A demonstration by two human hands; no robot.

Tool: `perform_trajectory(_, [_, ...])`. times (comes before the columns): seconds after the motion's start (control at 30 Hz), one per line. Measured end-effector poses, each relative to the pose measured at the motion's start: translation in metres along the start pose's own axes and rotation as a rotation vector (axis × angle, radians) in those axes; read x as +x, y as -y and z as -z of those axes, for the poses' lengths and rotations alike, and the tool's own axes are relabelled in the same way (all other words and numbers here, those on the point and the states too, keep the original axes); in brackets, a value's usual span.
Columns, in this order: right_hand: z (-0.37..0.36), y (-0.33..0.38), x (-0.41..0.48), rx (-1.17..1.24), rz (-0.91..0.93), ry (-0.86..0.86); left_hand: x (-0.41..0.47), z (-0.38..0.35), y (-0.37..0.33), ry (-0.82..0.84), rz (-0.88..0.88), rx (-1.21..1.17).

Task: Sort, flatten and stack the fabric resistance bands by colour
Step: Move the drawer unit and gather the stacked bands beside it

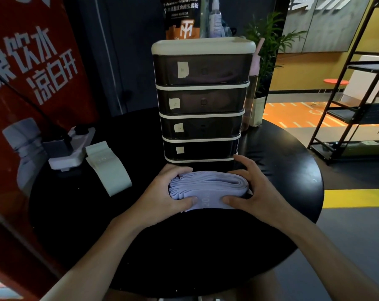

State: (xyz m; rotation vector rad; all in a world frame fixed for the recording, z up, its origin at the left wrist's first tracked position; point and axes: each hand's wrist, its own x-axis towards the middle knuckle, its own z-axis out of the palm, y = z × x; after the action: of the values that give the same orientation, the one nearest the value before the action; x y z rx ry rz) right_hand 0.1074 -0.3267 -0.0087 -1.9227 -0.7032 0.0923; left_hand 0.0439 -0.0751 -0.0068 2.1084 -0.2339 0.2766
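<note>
Squarely before the drawer unit (201,101) on the round black table (206,246), two hands clasp a stack of lavender bands (210,187): the left hand (169,192) curls round one end, the right hand (251,187) round the other, thumbs partly covering its printing. Pale green bands (107,168) lie toward the left edge beside a power strip (69,148). The drawer labels are too small to read.

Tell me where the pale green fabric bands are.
Head view: the pale green fabric bands lie left on the round black table, beside the white power strip.
</note>
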Motion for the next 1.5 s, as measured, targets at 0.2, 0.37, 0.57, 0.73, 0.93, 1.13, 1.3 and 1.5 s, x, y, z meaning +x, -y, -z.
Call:
perform_trajectory(0.2, [-0.002,0.002,0.0,-0.032,0.008,0.008,-0.001,0.001,-0.003,-0.003,0.044,-0.059])
perform_trajectory(0.37, [-0.001,0.0,-0.001,-0.083,0.013,-0.017,-0.004,0.003,-0.003,-0.02,0.066,-0.056])
perform_trajectory(0.57, [-0.002,-0.002,0.001,-0.123,-0.013,-0.088,-0.007,0.006,0.0,-0.064,0.056,-0.019])
perform_trajectory(0.73, [-0.005,0.001,-0.001,-0.163,-0.003,-0.074,-0.008,0.006,0.002,-0.044,0.075,0.006])
perform_trajectory(0.93, [-0.006,-0.001,0.0,-0.252,0.054,-0.035,-0.01,0.009,0.002,-0.013,0.014,0.065])
perform_trajectory(1.13, [-0.007,-0.002,-0.005,-0.385,0.104,0.007,-0.013,0.01,0.001,-0.016,0.047,0.039])
perform_trajectory(1.3, [-0.008,-0.003,-0.004,-0.443,0.202,0.008,-0.013,0.01,0.002,-0.016,-0.004,0.069])
perform_trajectory(1.5, [-0.007,-0.004,-0.006,-0.406,0.218,0.017,-0.013,0.01,0.003,-0.022,-0.011,0.069])
